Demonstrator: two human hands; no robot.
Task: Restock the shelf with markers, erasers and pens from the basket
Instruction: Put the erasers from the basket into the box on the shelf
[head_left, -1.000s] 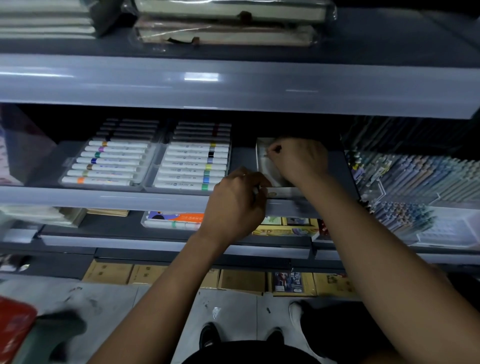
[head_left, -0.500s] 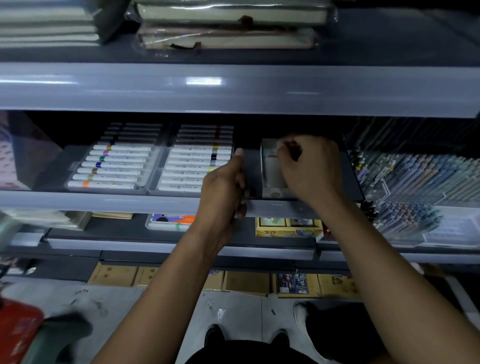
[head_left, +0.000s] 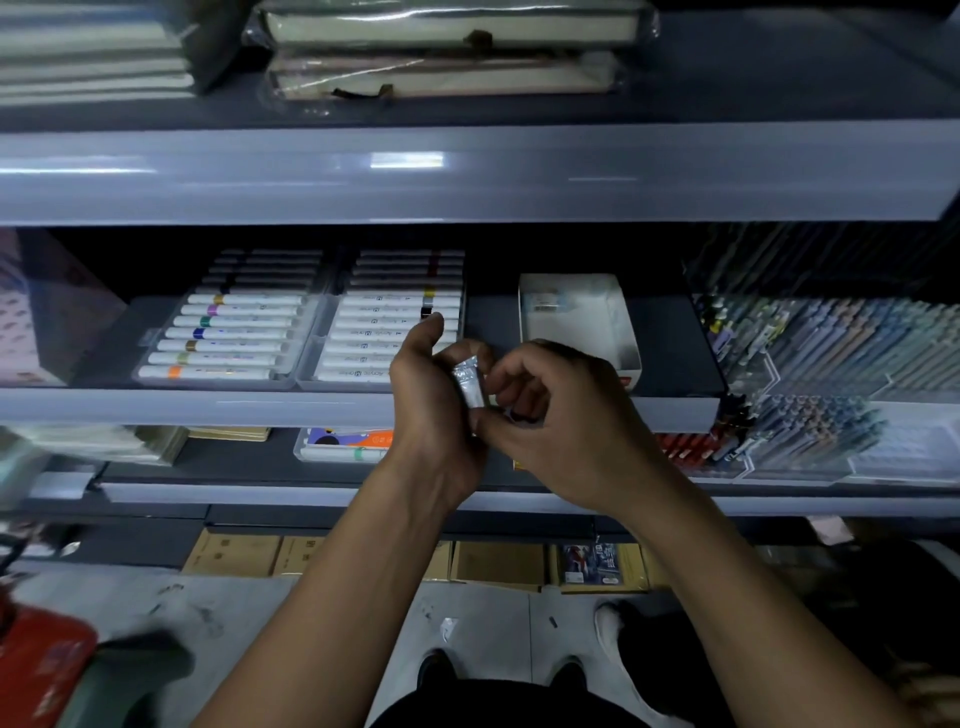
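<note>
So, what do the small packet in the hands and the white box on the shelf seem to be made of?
The small packet, gripped by the left hand and pinched by the right hand, looks like glossy plastic film or foil: silvery and crinkled with bright glints. The white box seems to be matte thin card, with flat, straight walls; stiff plastic is possible.

Both hands are now back off the box (head_left: 576, 322); left hand (head_left: 436, 410) and right hand (head_left: 561, 415) pinch a wrapped eraser (head_left: 470, 387).
</note>
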